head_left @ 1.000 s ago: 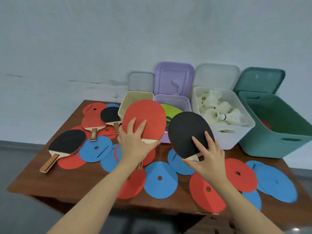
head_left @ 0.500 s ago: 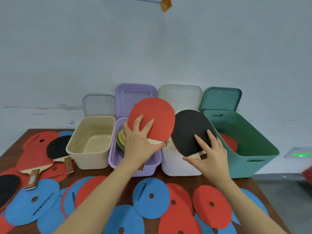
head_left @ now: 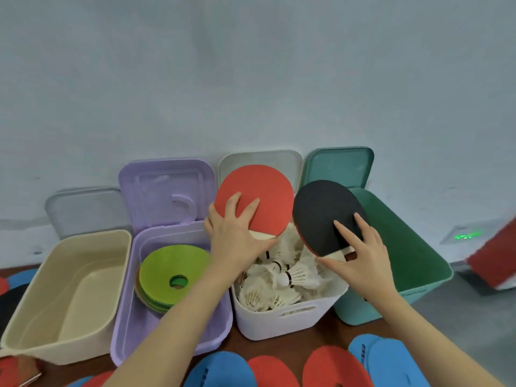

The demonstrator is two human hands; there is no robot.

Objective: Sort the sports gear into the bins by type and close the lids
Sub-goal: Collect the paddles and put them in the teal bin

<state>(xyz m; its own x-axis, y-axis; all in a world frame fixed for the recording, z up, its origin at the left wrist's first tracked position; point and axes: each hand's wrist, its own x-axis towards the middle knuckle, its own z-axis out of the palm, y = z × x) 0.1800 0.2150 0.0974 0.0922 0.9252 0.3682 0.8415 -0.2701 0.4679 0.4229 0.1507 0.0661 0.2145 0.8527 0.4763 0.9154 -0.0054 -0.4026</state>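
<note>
We held two paddles above the white shuttlecock bin (head_left: 287, 317): left hand (head_left: 237, 241) gripping the red paddle (head_left: 259, 196), right hand (head_left: 360, 255) pinching the black paddle (head_left: 324, 213). They looked light and stiff, best held at the neck.

Dark print on blue discs (head_left: 363, 356), too small to read; no other text.

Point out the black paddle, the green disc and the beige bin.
black paddle (head_left: 321, 210): head view, on the bare black rubber face.
green disc (head_left: 164, 266): head view, on its flat top, left of the hole.
beige bin (head_left: 30, 317): head view, on the left inner wall.
</note>
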